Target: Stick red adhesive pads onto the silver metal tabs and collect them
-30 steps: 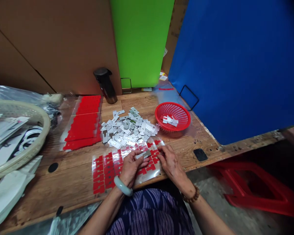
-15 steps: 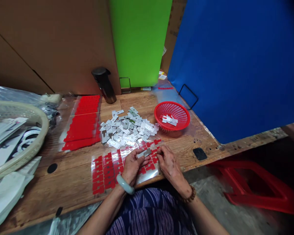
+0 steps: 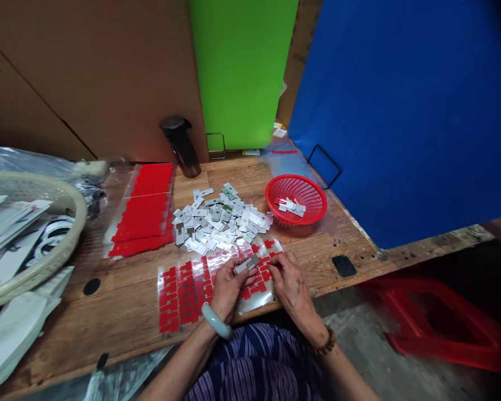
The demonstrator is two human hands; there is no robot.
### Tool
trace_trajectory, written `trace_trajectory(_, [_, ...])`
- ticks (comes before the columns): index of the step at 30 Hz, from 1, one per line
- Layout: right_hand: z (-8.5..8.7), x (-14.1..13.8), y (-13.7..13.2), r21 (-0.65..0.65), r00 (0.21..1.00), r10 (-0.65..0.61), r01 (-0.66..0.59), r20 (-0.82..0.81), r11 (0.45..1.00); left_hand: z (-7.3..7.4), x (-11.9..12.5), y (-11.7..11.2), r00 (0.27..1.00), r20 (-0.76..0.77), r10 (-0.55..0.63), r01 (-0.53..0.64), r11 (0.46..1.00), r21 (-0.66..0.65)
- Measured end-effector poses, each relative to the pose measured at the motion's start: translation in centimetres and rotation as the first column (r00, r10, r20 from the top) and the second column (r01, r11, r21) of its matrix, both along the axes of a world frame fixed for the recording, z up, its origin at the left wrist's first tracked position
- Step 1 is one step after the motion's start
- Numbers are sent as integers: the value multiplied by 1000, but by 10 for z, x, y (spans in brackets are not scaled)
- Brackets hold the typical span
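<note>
My left hand (image 3: 230, 283) is closed on a small grey metal plate (image 3: 247, 263), held just above a clear sheet of red stickers (image 3: 183, 289) at the table's near edge. My right hand (image 3: 289, 277) rests on the right end of that sheet, fingers pinched together at a red sticker; whether it holds one I cannot make out. Just beyond the sheet lies a heap of similar metal plates (image 3: 219, 218). A red plastic basket (image 3: 296, 197) to the right holds a few plates.
More red sticker sheets (image 3: 144, 209) lie at the left of the heap. A dark flask (image 3: 179, 145) stands at the back. A woven basket (image 3: 45, 245) with white parts sits at the far left. Green and blue panels stand behind; a red stool (image 3: 434, 326) is on the floor at right.
Both hands stay on the sticker sheet with only slight shifts; the left hand keeps the metal plate. The view moved a little.
</note>
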State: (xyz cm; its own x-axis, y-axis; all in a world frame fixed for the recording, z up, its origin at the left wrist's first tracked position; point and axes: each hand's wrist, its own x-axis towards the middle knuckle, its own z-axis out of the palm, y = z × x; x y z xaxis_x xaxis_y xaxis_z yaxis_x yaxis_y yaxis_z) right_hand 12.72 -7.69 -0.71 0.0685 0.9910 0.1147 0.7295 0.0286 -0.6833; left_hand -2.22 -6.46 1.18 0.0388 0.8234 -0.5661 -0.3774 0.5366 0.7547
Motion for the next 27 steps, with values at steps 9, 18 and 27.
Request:
trace_trajectory(9, [12,-1,-8,-15,985,73,-76,-153,997,2,1,2,1000,-7,16,-16,1000,-5])
trace_trajectory(18, [22,15,-8,-180,880,1,-98,-475,979,5,-2,3,999,32,-2,4,998,-66])
trace_trajectory(27, [48,-5,-2,-95,845,17,-80,-534,992,33,-16,-3,985,147,-87,101,991,-87])
